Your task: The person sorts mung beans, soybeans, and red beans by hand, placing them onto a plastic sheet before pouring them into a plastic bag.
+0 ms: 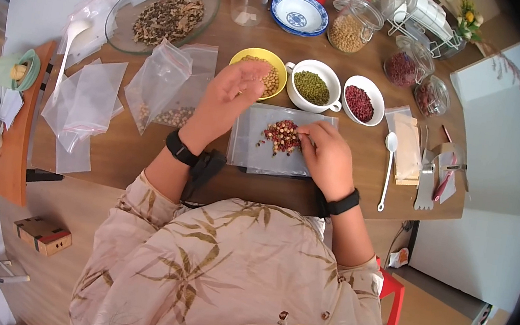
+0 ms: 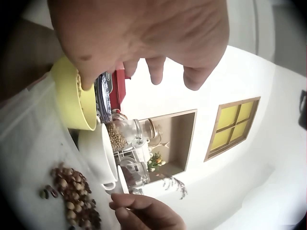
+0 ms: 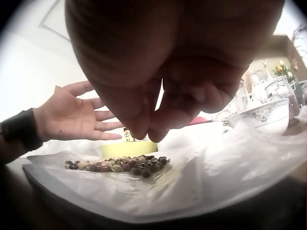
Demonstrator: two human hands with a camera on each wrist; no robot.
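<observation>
The beans lie on the bag, just left of the right hand, the nearer of 2. Its fingers curl, tips almost meeting; whether they pinch a bean cannot be told. The left hand, spread and holding nothing, is near the bowl.

We see a brown table carrying a flat plastic bag, with a yellow bowl and two white bowls just beyond it. To the left we find a glass dish; to the right, a white spoon.
</observation>
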